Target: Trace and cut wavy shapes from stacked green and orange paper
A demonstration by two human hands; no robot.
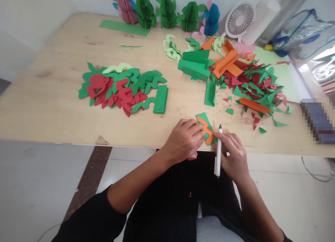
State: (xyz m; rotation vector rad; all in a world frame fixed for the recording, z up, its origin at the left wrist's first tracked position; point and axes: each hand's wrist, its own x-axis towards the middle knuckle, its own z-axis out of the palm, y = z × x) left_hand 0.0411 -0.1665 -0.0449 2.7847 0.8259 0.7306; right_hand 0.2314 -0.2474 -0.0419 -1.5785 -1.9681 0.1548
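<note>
At the table's front edge, my left hand (187,137) presses its fingers on a wavy orange paper cutout (208,138) laid over a piece of green paper (203,117). A small red and white thing (193,156) sticks out under the palm; its kind is hidden. My right hand (234,154) is closed around a white pen (218,154), dark tip upward, and its fingertips touch the right side of the papers. Left of my hands lies a pile of wavy green (149,78) and red paper cutouts (98,85), with a folded green strip (160,99) beside it.
Folded green (195,69) and orange strips (226,63) lie beside a heap of red and green scraps (259,81). Honeycomb paper figures (167,12), a white fan (240,19) and a clear pouch (306,32) stand at the back. A blurred dark object (319,120) lies far right.
</note>
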